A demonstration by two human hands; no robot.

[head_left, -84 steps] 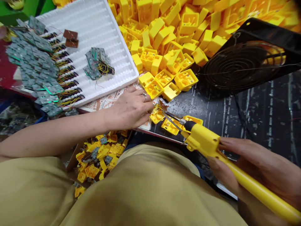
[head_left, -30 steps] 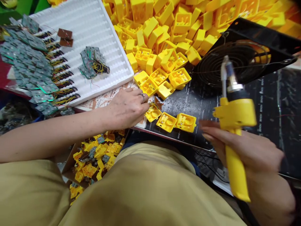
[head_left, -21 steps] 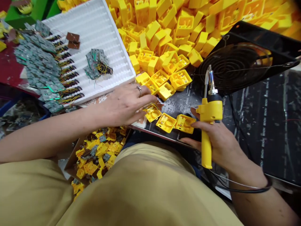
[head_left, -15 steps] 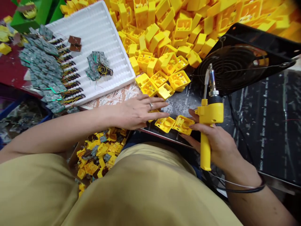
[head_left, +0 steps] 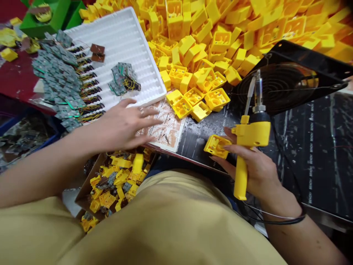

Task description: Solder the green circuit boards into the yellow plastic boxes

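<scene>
My left hand [head_left: 124, 123] is open and empty, its fingers spread above the table's front edge beside the white foam tray [head_left: 156, 82]. My right hand [head_left: 259, 169] holds a yellow soldering gun [head_left: 252, 134], its metal tip pointing away from me. The thumb and fingertips of that hand also reach an open yellow plastic casing [head_left: 216, 146] on the black bench surface. Below my left hand, a cardboard box [head_left: 88, 189] contains yellow casings and grey circuit boards. One yellow casing [head_left: 138, 163] shows above the others there.
Yellow casings [head_left: 190, 48] are heaped at the back. A black fan [head_left: 286, 82] stands behind the soldering gun. Wired circuit boards [head_left: 57, 79] lie along the foam tray's left side, near green bins [head_left: 44, 25]. A black cable [head_left: 292, 221] hangs over my right wrist.
My left hand has moved left from the bench to above the box. The yellow pieces that were by it have left the bench. My right hand stays around the soldering gun, beside one casing.
</scene>
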